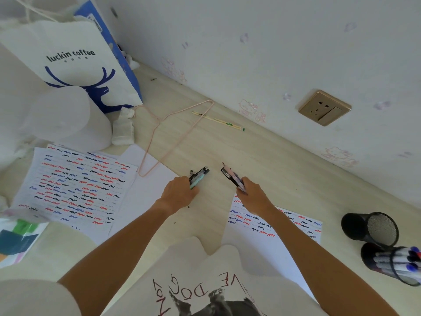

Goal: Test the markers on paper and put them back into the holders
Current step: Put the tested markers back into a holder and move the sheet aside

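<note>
I have a bundle of markers gripped in my left hand and a few more markers gripped in my right hand, both above the desk. The squiggle-covered test sheet at left looks full; the sheet by my right arm is partly filled, so testing seems far along. One mesh holder appears empty; the neighbouring holder carries pens. Returning mine remains.

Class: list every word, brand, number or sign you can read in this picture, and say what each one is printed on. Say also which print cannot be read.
"luckin coffee": on the white and blue paper bag with a deer logo; the small line under it is too small to read.
"DOG" and "NOT": upside down on the person's white printed shirt; the remaining letters are partly cut off.
Print on the pens held in the left hand and right hand: too small to read.
</note>
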